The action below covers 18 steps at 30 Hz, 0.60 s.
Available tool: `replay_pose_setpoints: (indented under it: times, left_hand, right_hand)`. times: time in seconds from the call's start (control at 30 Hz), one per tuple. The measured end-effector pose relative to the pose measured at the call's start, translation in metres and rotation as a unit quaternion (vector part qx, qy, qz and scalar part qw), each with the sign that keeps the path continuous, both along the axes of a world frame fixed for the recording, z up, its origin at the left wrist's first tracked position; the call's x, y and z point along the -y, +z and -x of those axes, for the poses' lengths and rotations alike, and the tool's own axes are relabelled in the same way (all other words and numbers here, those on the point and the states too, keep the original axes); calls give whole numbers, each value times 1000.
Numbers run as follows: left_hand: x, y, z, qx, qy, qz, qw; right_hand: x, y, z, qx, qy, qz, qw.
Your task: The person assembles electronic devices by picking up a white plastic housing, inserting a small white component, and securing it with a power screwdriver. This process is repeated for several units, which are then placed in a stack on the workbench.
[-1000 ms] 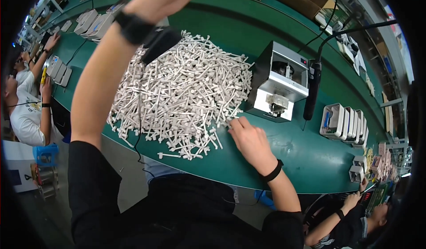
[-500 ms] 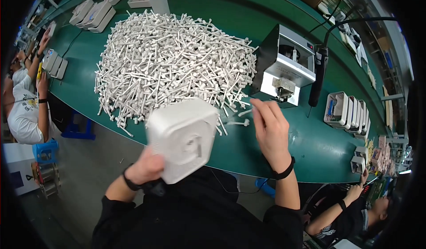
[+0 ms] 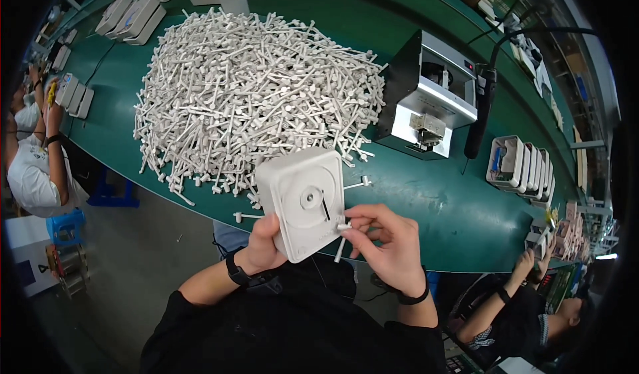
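A white rounded-square plastic housing (image 3: 303, 224) is tilted up in my left hand (image 3: 267, 246), which grips its left lower edge with the thumb in front. The facing side has a round recess with a small hub and a dark slot. Close to its right edge, my right hand (image 3: 391, 244) pinches a white plastic lever (image 3: 340, 249) with a short cylindrical head; its thin stem points downward. Behind the housing, a large pile of the same white levers (image 3: 259, 87) covers the green table (image 3: 426, 221). One loose lever (image 3: 363, 182) lies at the pile's right front.
A black and silver box-shaped machine (image 3: 432, 101) stands right of the pile, with a black corded electric screwdriver (image 3: 478, 121) beside it. White housings (image 3: 509, 164) stand in a row farther right. Co-workers sit left (image 3: 40, 167) and right (image 3: 519, 314).
My right hand has come back from the pile's edge to the housing, now with a lever pinched in it. My left hand has moved the housing slightly right and steadied it.
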State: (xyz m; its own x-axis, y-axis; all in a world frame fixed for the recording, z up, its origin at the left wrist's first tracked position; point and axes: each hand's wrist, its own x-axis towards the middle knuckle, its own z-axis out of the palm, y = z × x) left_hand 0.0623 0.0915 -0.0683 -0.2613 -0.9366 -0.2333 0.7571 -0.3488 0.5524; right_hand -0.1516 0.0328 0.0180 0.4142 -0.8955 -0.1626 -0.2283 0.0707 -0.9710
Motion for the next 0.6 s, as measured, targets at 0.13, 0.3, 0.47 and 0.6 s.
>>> replay_pose_setpoints:
  times: [0.13, 0.3, 0.47, 0.6]
  left_hand:
    - [3, -1, 3, 23, -30, 73, 997]
    - [-1, -2, 0, 90, -61, 140, 984]
    - [-1, -10, 0, 69, -88, 149, 983]
    - [6, -10, 8, 93, -116, 117, 982]
  right_hand:
    - [-5, -20, 3, 143, -59, -130, 979]
    - [-4, -32, 0, 229, -92, -214, 945]
    - [-14, -44, -4, 278, -146, -225, 922]
    - [-9, -60, 15, 253, -131, -227, 931]
